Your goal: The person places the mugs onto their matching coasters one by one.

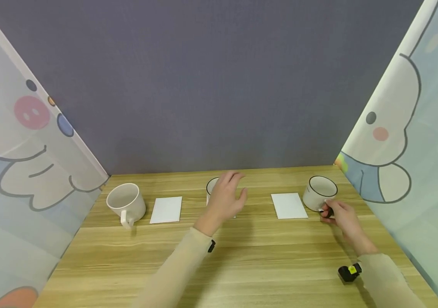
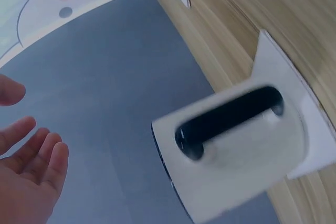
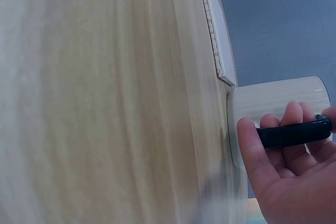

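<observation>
With my right hand (image 1: 343, 218) I grip the black handle (image 3: 294, 134) of a white mug with a dark rim (image 1: 315, 196), fingers curled round it. That mug is upright at the right, beside a white square coaster (image 1: 289, 205). My left hand (image 1: 224, 199) hovers at the middle mug (image 1: 210, 186), fingers spread and apart from it, hiding most of it in the head view. In the left wrist view this white mug (image 2: 247, 166) shows a black handle and stands on a white coaster (image 2: 291, 77); the left hand (image 2: 31, 177) holds nothing.
A plain white mug (image 1: 126, 201) stands at the left, its handle towards me. Right of it lies another white coaster (image 1: 166, 209). A grey panel (image 1: 219, 85) closes the wooden table's (image 1: 272, 265) back edge; printed curtains (image 1: 426, 171) hang at both sides.
</observation>
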Demonstrator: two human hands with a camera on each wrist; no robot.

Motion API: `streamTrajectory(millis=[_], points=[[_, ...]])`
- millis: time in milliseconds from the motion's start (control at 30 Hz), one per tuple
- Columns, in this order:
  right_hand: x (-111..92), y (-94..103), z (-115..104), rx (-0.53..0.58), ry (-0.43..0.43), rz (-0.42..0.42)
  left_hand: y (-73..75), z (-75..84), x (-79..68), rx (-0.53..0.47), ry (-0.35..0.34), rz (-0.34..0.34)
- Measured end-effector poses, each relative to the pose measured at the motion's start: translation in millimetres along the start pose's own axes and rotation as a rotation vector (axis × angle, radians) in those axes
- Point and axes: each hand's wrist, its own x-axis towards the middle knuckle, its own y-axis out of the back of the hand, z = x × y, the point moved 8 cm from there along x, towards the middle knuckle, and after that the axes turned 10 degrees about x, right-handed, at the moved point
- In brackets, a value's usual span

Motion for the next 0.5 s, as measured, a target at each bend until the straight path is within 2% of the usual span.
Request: streamTrajectory(millis=[100,233,500], points=[[0.1,-1.2,-0.3,0.018,-0.004,-0.001,-4.5,3.0,5.7,-0.017,0.015,-0.017],[0.5,-2.5,-2.1,0.030,-0.003,-0.006,-10.6,2.8,14.4,-0.061,0.075,-0.054],[0.7,-2.6,-1.8,0.001,0.011,-0.003,-36.2,3.8,26.3,-0.111,0.205,-0.216]])
